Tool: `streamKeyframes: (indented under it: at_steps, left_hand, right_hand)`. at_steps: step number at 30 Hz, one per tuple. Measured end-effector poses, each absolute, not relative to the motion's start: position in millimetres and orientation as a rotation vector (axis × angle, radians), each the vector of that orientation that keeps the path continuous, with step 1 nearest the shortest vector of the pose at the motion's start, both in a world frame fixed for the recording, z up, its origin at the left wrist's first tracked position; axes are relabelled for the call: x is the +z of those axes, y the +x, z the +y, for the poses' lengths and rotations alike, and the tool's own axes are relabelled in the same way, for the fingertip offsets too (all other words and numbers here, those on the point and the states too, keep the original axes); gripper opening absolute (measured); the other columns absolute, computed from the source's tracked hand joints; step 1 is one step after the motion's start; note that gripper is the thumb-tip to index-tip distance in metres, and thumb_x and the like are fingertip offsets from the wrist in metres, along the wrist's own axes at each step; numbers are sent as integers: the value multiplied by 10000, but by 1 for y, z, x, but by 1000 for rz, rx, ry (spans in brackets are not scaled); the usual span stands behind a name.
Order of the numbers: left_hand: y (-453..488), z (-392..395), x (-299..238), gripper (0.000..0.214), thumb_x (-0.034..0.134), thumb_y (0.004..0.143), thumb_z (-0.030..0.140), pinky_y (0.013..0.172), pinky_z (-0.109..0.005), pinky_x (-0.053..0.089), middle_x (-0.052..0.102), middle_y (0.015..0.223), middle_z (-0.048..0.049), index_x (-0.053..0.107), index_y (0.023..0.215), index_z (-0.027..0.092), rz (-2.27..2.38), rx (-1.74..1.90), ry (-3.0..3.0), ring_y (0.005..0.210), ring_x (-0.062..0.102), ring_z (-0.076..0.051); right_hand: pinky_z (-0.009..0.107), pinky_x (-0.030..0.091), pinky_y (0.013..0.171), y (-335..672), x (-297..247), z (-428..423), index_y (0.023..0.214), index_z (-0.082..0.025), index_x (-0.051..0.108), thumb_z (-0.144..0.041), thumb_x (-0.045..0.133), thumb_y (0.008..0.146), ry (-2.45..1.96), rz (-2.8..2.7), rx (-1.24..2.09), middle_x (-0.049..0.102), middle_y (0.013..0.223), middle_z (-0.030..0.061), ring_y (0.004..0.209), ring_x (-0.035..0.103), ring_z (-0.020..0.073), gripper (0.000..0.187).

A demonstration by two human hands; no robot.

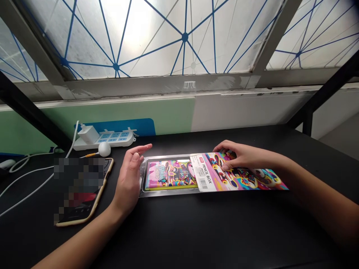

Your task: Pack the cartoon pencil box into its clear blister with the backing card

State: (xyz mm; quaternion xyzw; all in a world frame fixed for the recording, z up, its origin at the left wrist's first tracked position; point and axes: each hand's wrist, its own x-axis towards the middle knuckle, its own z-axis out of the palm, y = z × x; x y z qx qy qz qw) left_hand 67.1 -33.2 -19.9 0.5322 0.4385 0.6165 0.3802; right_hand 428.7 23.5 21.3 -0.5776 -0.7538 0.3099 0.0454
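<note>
On the black tabletop lies a pencil box (171,175) with a pink, yellow and multicoloured cartoon print, sealed in a clear plastic blister (143,175). A printed card sleeve (206,172) labelled "PENCIL BOX" wraps the blister, and its colourful flap (260,181) stretches to the right. My right hand (241,156) lies over the sleeve with its fingers curled onto the card, gripping it. My left hand (129,179) stands open on its edge just left of the blister, holding nothing, and I cannot tell if it touches the plastic.
A phone (82,190) in a tan case, partly blurred, lies left of my left hand. Behind it sit a white power strip (108,139) with a charger (88,133) and a white ball (104,149). White cables (28,179) trail across the table's left side.
</note>
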Motion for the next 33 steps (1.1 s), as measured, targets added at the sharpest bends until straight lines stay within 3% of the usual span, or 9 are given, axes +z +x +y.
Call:
streamKeyframes:
  at_steps: [11,18,22,24,27,30,33]
  left_hand:
    - [67,-35,-22,374,364,1048,535,1177,-414,242,639,1365,-68,588,1185,268,972,1572,1322,1383,472,-229]
    - [66,-35,-20,403,356,1036,567,1032,-398,418,632,1369,-79,564,1188,257,964,1541,1247,1306,537,-251]
    - [63,-33,-19,274,444,1028,436,1002,-381,462,618,1387,-88,546,1196,246,1076,1502,1183,1296,561,-243]
    - [61,-32,-18,246,517,967,269,912,-345,516,599,1416,-80,524,1213,257,1153,1448,1089,1237,606,-229]
    - [60,-28,-17,475,537,829,81,711,-292,567,588,1427,-76,486,1256,283,1226,1363,936,1026,700,-202]
    - [59,-23,-16,550,561,815,65,596,-292,579,617,1341,-100,450,1306,287,1265,1309,833,759,719,-164]
    - [59,-20,-17,533,604,859,103,590,-288,593,616,1225,-82,461,1334,298,1307,1316,776,681,701,-132]
  right_hand:
    - [404,488,995,341,26,32,1364,-235,563,-744,702,717,-1621,-2540,932,506,1451,122,1243,542,354,835]
    - [501,430,1041,261,34,34,1358,-229,572,-690,653,808,-1431,-2736,817,530,1442,158,1288,505,389,722]
    - [560,381,1074,260,33,24,1353,-256,586,-692,675,798,-1324,-2667,552,490,1504,156,1336,474,422,711]
    - [560,381,1081,278,30,19,1354,-263,584,-689,673,803,-1307,-2601,485,474,1528,141,1338,481,414,703]
    - [506,448,1036,320,22,15,1303,-272,612,-675,622,852,-1392,-2470,522,536,1476,110,1241,579,360,605]
    - [441,518,950,367,12,17,1240,-260,631,-661,584,882,-1541,-2267,564,641,1337,105,1176,627,327,539]
    - [414,542,891,400,8,22,1193,-250,649,-669,563,891,-1678,-2178,706,700,1241,95,1113,657,318,524]
